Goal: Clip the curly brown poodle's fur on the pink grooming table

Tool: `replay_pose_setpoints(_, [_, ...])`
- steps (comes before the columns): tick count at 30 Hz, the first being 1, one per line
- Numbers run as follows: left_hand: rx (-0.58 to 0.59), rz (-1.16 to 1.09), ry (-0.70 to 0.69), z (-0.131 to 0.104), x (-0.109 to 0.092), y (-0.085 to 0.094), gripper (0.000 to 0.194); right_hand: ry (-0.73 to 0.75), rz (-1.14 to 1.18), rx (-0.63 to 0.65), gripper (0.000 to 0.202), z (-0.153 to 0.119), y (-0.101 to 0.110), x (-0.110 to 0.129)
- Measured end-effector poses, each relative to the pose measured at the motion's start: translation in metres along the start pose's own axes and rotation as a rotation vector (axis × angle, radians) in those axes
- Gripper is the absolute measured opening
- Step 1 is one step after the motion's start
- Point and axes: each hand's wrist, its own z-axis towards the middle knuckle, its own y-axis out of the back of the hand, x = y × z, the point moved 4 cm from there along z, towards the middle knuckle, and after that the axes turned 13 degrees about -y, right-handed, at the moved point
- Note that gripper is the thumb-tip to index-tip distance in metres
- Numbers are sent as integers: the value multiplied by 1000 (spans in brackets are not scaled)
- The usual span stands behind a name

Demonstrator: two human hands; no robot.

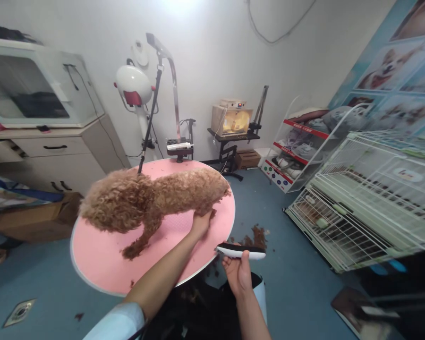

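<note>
A curly brown dog [184,189] stands on a round pink grooming table [102,264], its head to the left. My left hand [200,225] reaches over the table and is closed round the dog's hind leg; its fingertips are partly hidden by the fur. Just off the table's right edge, my right hand [239,274] grips a black and white hair clipper [244,251], its blade end pointing left toward the table. A dark strap [151,118] runs down from the overhead grooming arm [173,85] to the dog's neck.
Clumps of cut fur [257,236] lie on the blue floor. A tool tray [180,146] is fixed at the table's back edge. Wire cages [368,189] and a shelf rack [297,146] stand right; a cabinet [56,160] and cardboard box [38,219] stand left.
</note>
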Motion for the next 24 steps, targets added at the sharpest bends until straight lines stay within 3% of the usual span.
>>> replay_pose_setpoints(3, [-29, -102, 55, -15, -11, -16, 44, 57, -73, 5, 44, -15, -2, 9])
replay_pose_setpoints(5, [25, -240, 102, -31, -22, -29, 48, 135, -142, -12, 40, -24, -7, 21])
replay_pose_setpoints(9, [102, -461, 189, -61, -39, -48, 34, 266, -232, -75, 36, -34, -17, 52])
replay_pose_setpoints(14, [48, -647, 279, -81, -41, -50, 21, 422, -220, -70, 32, -38, -30, 77])
replay_pose_setpoints(18, [21, -745, 354, -86, -48, -45, 22, 291, -390, 51, 33, -38, -41, 68])
replay_pose_setpoints(24, [153, -760, 412, -94, -65, -48, 40, 446, -241, -31, 31, -51, -52, 73])
